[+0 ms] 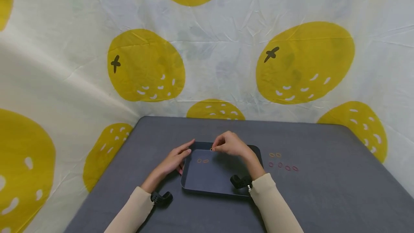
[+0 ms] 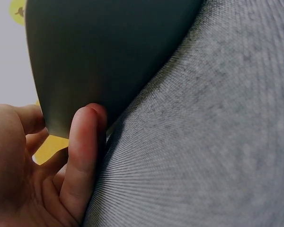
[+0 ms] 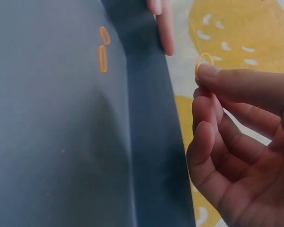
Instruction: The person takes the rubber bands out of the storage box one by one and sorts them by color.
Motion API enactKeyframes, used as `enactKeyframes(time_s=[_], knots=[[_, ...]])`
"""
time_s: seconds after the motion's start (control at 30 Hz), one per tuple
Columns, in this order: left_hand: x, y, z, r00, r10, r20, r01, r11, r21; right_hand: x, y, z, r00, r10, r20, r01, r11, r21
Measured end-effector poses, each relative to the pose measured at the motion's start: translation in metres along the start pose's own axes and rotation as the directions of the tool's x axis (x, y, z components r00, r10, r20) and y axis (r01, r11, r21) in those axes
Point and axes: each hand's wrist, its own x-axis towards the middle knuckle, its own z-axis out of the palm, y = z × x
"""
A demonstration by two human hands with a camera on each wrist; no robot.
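Observation:
At its left side the dark tray [image 1: 207, 184] is held by my left hand [image 1: 173, 159]. In the left wrist view, fingers [image 2: 83, 137] press on the tray's outer wall near the corner. Over the far part of the tray, my right hand [image 1: 231, 145] pinches a small orange rubber band [image 3: 206, 59] between thumb and fingertip; its loop sticks up past the thumb. Two orange rubber bands [image 1: 199, 160] lie side by side on the tray floor, toward the left; the right wrist view shows both bands [image 3: 102, 59] too.
Right of the tray, two orange bands [image 1: 278, 155] lie on the grey table [image 1: 323, 193], with several red bands [image 1: 288, 168] in a row nearer me. A white curtain [image 1: 220, 64] with yellow fruit shapes hangs behind the table and along its left.

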Motion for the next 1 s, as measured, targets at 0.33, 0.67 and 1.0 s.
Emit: enactKeyframes(time_s=[0.33,0.67,1.0], knots=[[-0.001,0.000,-0.001,1.000,0.020,0.010,-0.020,1.000,-0.002,0.001,0.003,0.006,0.998,0.011,0.056,-0.010,1.000,-0.020],[0.001,0.000,-0.001,1.000,0.025,0.005,-0.025,1.000,0.012,0.004,0.013,0.011,0.994,0.046,0.096,-0.037,0.994,-0.099],[0.001,0.000,0.000,1.000,0.029,-0.002,-0.028,0.999,0.031,0.004,0.019,0.016,0.991,0.077,0.113,-0.061,0.989,-0.135]])
